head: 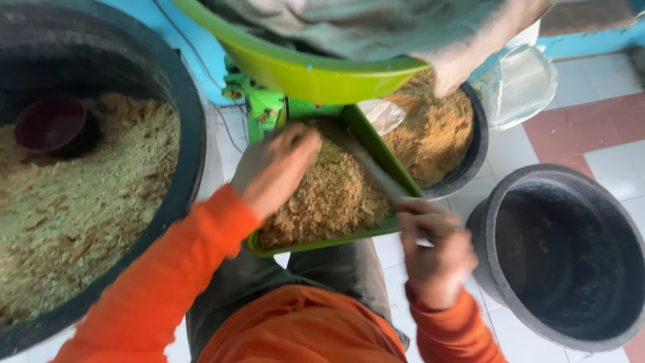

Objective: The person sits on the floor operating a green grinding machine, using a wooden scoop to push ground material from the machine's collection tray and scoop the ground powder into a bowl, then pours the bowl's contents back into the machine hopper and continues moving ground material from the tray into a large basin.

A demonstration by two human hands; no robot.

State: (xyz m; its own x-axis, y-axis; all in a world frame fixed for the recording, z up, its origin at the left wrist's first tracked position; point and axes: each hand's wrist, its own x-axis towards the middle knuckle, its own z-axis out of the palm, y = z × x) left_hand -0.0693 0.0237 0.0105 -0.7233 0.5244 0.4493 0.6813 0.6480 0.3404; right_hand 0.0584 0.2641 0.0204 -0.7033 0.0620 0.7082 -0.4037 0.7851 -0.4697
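Left hand (pixel 275 168): we rest it loosely open on the shavings (pixel 332 202)
Right hand (pixel 433 252): we grip a stick (pixel 369 168)
Tray (pixel 316 245): green, full

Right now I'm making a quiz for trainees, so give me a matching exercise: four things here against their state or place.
Things:
1. Large black tub
2. Black bucket
3. Green tray
4. Maroon bowl

States or places:
A. Nothing inside, by the right hand
B. Lying in the flaky meal at far left
C. Holds brown shavings, under the left hand
D. Filled with pale flaky meal

Pairs: 1-D, 2-A, 3-C, 4-B
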